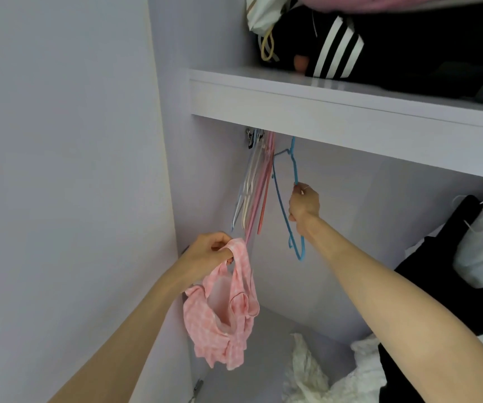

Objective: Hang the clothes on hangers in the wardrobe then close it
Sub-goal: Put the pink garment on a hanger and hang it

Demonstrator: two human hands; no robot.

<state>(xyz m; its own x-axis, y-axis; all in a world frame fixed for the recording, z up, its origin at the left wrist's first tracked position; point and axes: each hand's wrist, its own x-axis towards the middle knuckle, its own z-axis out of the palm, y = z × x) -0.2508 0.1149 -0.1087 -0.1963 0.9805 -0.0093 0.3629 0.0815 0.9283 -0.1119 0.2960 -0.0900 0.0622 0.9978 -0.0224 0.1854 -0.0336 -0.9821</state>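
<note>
The pink garment (222, 309) hangs at about 7 o'clock, pinched at its upper edge by the left hand (209, 251), fingers curled round the fabric; what kind of garment it is cannot be told. The right hand (304, 203), near the centre, grips the blue hanger (282, 199), whose hook runs up at 12 o'clock behind the shelf (336, 112), so the rail is hidden. Just left of it hangs a bunch of empty hangers (256, 181), their hooks also hidden. On the shelf, at 1 o'clock, lies a dark striped garment (336, 48), cut off by the frame. At 3 o'clock hang dark and white clothes (467, 257), partly cut off. On the wardrobe floor, at 5 o'clock, lies crumpled white cloth (315, 376).
</note>
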